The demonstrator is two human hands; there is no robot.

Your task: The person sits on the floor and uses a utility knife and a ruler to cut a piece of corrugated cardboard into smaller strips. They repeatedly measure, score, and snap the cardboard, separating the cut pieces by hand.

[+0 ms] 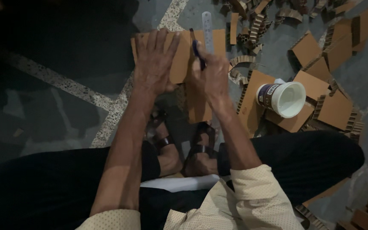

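Head view, looking down at a person sitting on the floor (56,81) w/ both hands out over a flat cardboard piece (179,55). Left hand (154,64) is lying flat, fingers spread, pressing down on the cardboard's left part; nothing is gripped in it. Right hand (211,74) is closing around a dark pen (197,50), tip pointing far, just beside a steel ruler (208,34) that is lying along the cardboard's right side and sticking out past its far edge.

Step in hand, as I judge it: marking or scoring a line along the ruler edge while the left hand is steadying the sheet. Next move prob. calls for keeping the ruler from slipping, since neither hand seems to be resting on it, and for running the tip straight along it.

On the right, a white bucket (284,98) is lying tipped on more cardboard pieces (320,85); corrugated strips (245,61) are scattered farther off.

Hard to tell: whether the tool is a pen or a blade, too dark and small. Tip contact w/ the sheet is hidden by the fingers. Near end of the ruler is covered by the right hand. Left side of the floor is in deep shadow. Feet in sandals (201,147) are partly hidden by the arms.
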